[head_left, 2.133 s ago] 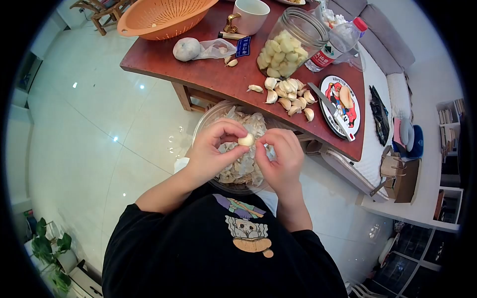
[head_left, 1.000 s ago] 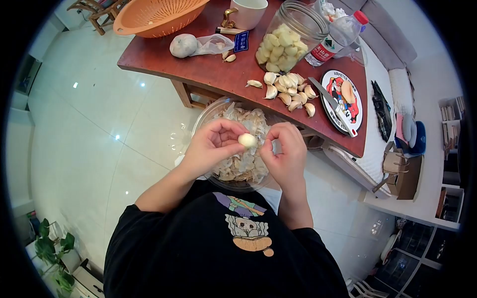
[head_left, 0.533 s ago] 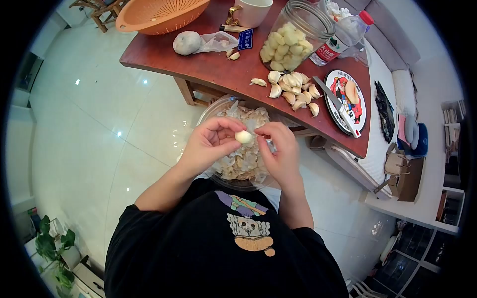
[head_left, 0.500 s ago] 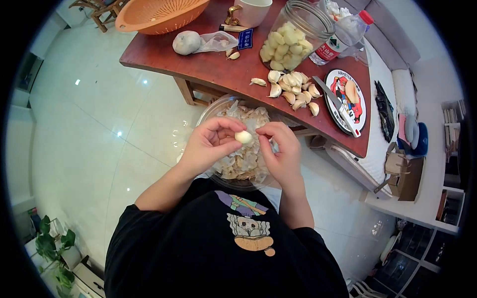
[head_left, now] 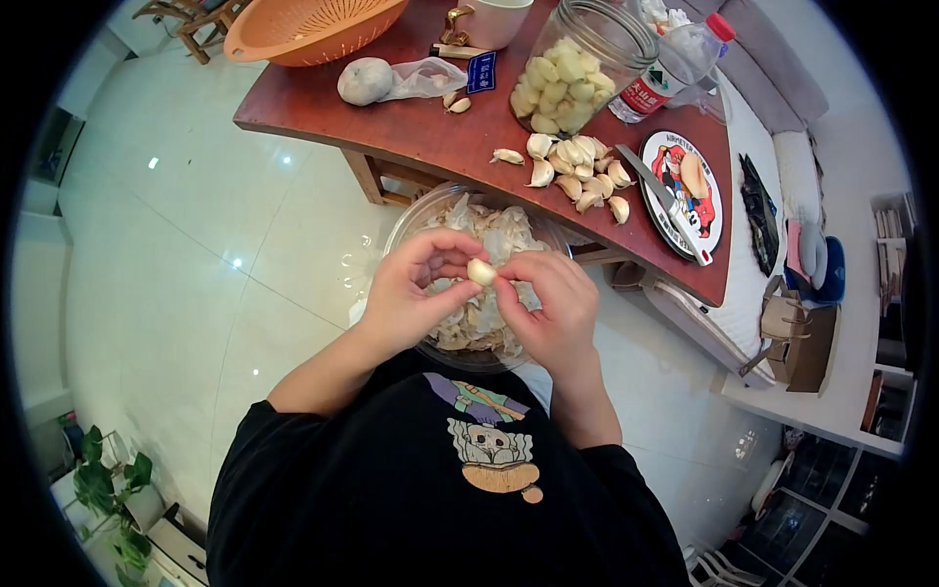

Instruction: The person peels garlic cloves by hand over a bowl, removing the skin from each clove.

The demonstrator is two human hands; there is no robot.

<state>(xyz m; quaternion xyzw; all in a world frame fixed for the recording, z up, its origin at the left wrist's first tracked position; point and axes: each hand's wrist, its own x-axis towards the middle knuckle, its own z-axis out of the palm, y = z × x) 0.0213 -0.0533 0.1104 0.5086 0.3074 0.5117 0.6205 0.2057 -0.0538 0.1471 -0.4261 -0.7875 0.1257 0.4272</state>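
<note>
Between both hands is a pale garlic clove (head_left: 480, 272). My left hand (head_left: 411, 298) pinches it between thumb and fingers. From the other side, my right hand (head_left: 553, 308) has its thumb and index finger closed at the clove's right end. Below them stands a clear round bowl (head_left: 399, 227) full of papery garlic skins (head_left: 465, 328); the forearms and hands hide part of it. On the table edge beyond lie several unpeeled garlic cloves (head_left: 572, 166) in a loose pile. Behind the pile, a glass jar (head_left: 618, 44) holds many peeled cloves.
On the red-brown table (head_left: 303, 108) are an orange colander (head_left: 303, 34), a garlic bulb (head_left: 366, 81) with a plastic bag, a white mug (head_left: 499, 22) and a red-capped bottle (head_left: 675, 73). At right, a knife (head_left: 685, 230) rests across a printed plate (head_left: 667, 147).
My right hand has moved left, and its fingertips now meet the clove. The clove has turned slightly in my left fingers.
</note>
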